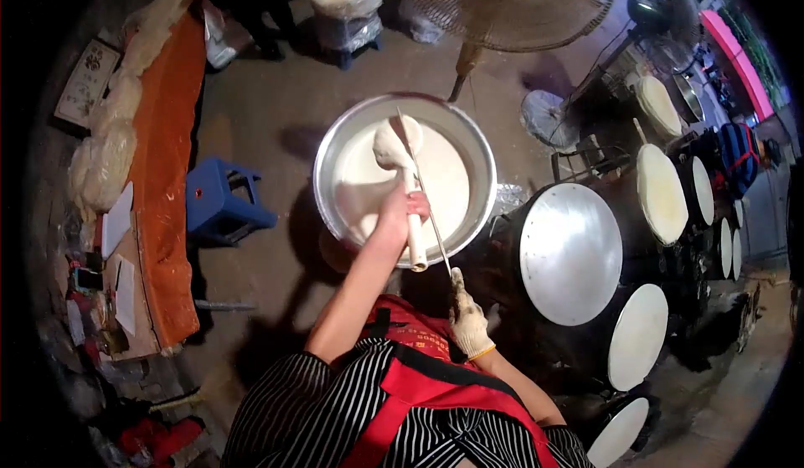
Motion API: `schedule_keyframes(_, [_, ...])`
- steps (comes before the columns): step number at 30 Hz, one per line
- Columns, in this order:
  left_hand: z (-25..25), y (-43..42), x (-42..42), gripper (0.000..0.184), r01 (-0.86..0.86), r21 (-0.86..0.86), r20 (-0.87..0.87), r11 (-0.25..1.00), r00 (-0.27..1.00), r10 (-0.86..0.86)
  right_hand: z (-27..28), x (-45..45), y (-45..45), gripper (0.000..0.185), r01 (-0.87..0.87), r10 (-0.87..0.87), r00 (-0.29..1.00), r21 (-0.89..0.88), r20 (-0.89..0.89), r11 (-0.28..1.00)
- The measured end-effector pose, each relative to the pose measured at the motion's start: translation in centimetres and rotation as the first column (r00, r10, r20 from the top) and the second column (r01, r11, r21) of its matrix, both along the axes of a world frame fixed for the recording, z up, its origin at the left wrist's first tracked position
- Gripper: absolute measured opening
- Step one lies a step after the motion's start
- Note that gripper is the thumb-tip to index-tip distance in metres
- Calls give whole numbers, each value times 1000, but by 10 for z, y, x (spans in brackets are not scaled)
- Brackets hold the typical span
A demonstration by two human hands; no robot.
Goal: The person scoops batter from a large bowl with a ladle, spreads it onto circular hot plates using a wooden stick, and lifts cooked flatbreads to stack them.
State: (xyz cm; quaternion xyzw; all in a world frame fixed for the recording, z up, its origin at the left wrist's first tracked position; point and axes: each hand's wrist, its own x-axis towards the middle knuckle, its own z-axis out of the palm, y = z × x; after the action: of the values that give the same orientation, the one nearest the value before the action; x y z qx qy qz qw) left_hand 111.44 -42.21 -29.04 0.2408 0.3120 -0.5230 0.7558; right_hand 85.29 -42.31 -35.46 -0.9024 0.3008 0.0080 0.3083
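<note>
A wide metal pot (488, 162) of pale, creamy batter (448, 179) stands on the floor in front of me. Over it, my left hand (402, 208) is wrapped round the thick pale handle of a ladle (389, 148), whose bowl is coated with batter. My right hand (469, 321), in a batter-stained work glove, closes on the end of a long thin blade (434, 221). Seen nearly edge-on, the blade slants across the pot and passes beside the ladle; whether they touch I cannot tell.
Right of the pot are round griddles, the nearest a shiny plate (571, 254), with a pale flatbread (662, 191) lifted beyond. A stand fan (511, 3) rises behind the pot. Left are a blue stool (224, 202) and an orange-covered table (167, 175). Another person (741, 158) works far right.
</note>
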Motion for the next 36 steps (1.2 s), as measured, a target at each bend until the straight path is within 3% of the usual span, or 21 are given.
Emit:
schedule_keyframes(4, [80,17,11,23,85,-121,404,989,914,-29,10,6,-16,70,-13,40,983,-152,178,988])
schedule_keyframes(5, [102,22,13,20,114,-142,484,983,875,-31,9,6,-24,69,-4,63,940,-173,335,985])
schedule_keyframes(6, [123,28,15,18,142,-160,558,977,829,-29,15,7,-34,71,-12,73,962,-227,262,974])
schedule_keyframes(8, [158,40,29,15,243,-78,722,967,683,-114,34,12,-56,71,-33,151,906,-290,395,957])
schedule_keyframes(10, [175,49,49,14,307,-5,833,952,528,-166,50,22,-73,54,22,176,870,-392,461,920])
schedule_keyframes(11, [179,49,57,16,284,98,857,954,462,-226,49,28,-80,59,81,180,863,-482,472,873])
schedule_keyframes(13, [172,46,73,20,276,296,830,914,400,-389,35,45,-89,60,229,204,783,-578,587,783])
schedule_keyframes(15, [139,34,97,22,330,483,712,811,391,-583,49,53,-81,67,74,56,963,-457,264,886])
schedule_keyframes(16, [120,27,112,24,405,505,605,762,464,-647,51,56,-80,71,8,11,999,-390,48,921])
schedule_keyframes(17, [96,21,119,24,426,478,529,768,558,-639,30,57,-85,64,42,24,971,-267,237,963])
schedule_keyframes(18, [82,17,120,23,446,454,442,771,639,-630,22,52,-82,67,60,-3,965,-209,263,976])
schedule_keyframes(20, [84,13,96,21,521,451,400,725,608,-686,32,23,-69,78,61,-25,983,-197,180,979])
schedule_keyframes(24, [82,-25,60,16,731,393,376,559,427,-823,29,-33,-67,53,215,-192,870,1,454,977])
schedule_keyframes(25, [90,-40,42,13,752,421,430,506,326,-842,32,-49,-67,43,265,-254,878,30,405,964])
schedule_keyframes(26, [100,-51,17,11,743,463,525,484,210,-825,47,-61,-67,44,282,-241,841,-12,485,959])
schedule_keyframes(28, [96,-78,-11,11,712,540,713,448,-106,-693,73,-78,-66,43,364,-371,854,91,364,927])
schedule_keyframes(29, [94,-89,-26,19,542,670,741,508,-456,-492,73,-77,-69,43,381,-291,774,-46,563,923])
schedule_keyframes(30, [92,-98,-41,28,352,697,610,624,-749,-258,84,-82,-73,45,415,-307,838,-160,452,896])
schedule_keyframes(31, [108,-100,-56,32,334,555,566,762,-822,-53,104,-81,-78,45,459,-342,854,-258,392,850])
schedule_keyframes(34, [117,-112,-90,32,280,616,413,736,-911,2,149,-90,-81,44,590,-555,806,-363,206,722])
schedule_keyframes(36, [111,-114,-105,32,326,636,472,699,-881,-19,143,-114,-81,44,704,-684,710,-174,168,688])
